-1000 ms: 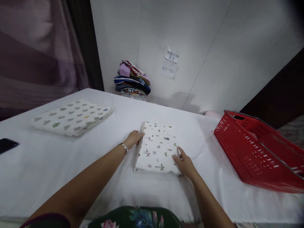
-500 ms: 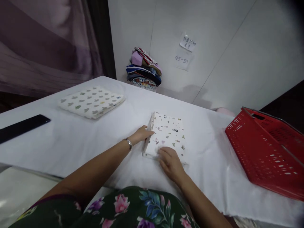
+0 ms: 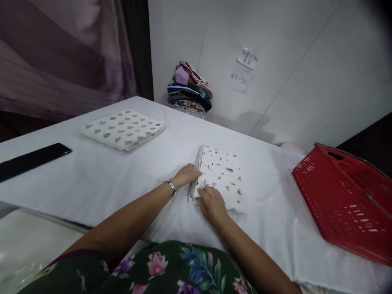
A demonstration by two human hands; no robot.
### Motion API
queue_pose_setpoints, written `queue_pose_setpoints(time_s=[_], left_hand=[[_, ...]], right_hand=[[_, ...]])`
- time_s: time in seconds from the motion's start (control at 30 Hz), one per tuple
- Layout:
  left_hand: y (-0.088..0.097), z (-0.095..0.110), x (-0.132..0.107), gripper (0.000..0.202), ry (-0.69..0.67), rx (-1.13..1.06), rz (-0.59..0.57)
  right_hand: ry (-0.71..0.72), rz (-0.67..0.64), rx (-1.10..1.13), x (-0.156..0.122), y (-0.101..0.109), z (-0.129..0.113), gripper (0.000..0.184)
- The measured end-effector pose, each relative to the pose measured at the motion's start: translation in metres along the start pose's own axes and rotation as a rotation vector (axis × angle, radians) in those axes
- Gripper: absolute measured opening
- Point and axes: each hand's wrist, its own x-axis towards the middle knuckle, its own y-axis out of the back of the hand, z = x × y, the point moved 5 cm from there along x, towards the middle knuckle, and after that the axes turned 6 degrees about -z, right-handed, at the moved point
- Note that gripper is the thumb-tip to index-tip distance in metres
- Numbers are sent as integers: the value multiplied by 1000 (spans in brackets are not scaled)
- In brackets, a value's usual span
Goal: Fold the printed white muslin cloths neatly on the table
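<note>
A folded white cloth (image 3: 222, 173) with small plant prints lies in front of me, its layers stacked along the left side. My left hand (image 3: 185, 175), with a metal bracelet at the wrist, grips that left edge, thumb on top. At the near edge, close to the left corner, my right hand (image 3: 214, 207) pinches the fabric between thumb and fingers; the fingertips are partly hidden. Farther left rests another folded white cloth (image 3: 124, 128) with grey cloud-like prints, apart from both hands.
A white-covered table (image 3: 266, 196) spreads under everything. On the right stands a red perforated basket (image 3: 337, 200) with a metal handle. A long black flat object (image 3: 36, 159) lies at the left. Beyond the far edge is a pile of folded clothes (image 3: 190, 92) against the wall.
My right hand has slid left along the near edge to the cloth's left corner and now pinches it. My left hand keeps to the left edge. The view has shifted slightly.
</note>
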Motion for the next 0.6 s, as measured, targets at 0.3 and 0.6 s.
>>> queue_pose_setpoints(time_s=[0.3, 0.6], left_hand=[[4, 0, -5, 71, -38, 51, 46], [6, 7, -21, 65, -42, 125, 74]], right_hand=[[71, 65, -15, -1, -4, -2, 29], [34, 90, 203, -7, -4, 0, 32]])
